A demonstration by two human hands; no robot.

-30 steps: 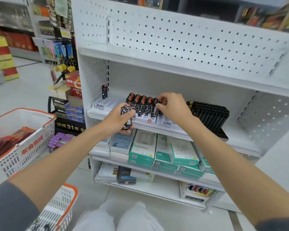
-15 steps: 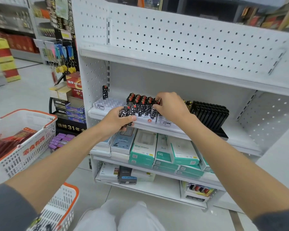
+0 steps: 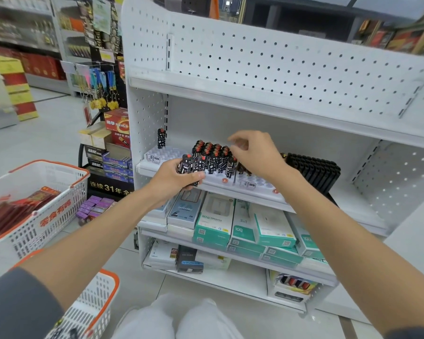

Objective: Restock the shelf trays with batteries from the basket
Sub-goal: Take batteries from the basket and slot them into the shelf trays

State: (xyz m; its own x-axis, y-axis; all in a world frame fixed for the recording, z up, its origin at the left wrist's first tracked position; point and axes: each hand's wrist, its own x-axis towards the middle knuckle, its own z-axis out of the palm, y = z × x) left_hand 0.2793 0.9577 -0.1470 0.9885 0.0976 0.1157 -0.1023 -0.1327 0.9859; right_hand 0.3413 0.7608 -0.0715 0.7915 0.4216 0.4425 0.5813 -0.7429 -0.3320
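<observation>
— While the left hand [image 3: 171, 178] grips a few patterned batteries [image 3: 191, 168] at the front edge of the shelf [image 3: 230, 192], what is the right hand [image 3: 257, 152] doing?
— It hovers above the standing batteries [image 3: 212, 155] in the white tray [image 3: 168, 152], fingers curled, thumb and forefinger close together. The fingertips are blurred, so I cannot tell whether they pinch anything.
— And the tray itself?
— Its right part is packed with upright red-capped cells. Its left part shows bare sockets, with a lone battery [image 3: 161, 138] upright at the back corner.
— Anything nearby?
— A black rack [image 3: 313, 170] stands just right of the right hand, and teal boxes [image 3: 213, 223] lie on the shelf below. Left, on the floor, a far basket [image 3: 59, 216] holds red packets. A near basket [image 3: 113, 277] sits under the left arm.
</observation>
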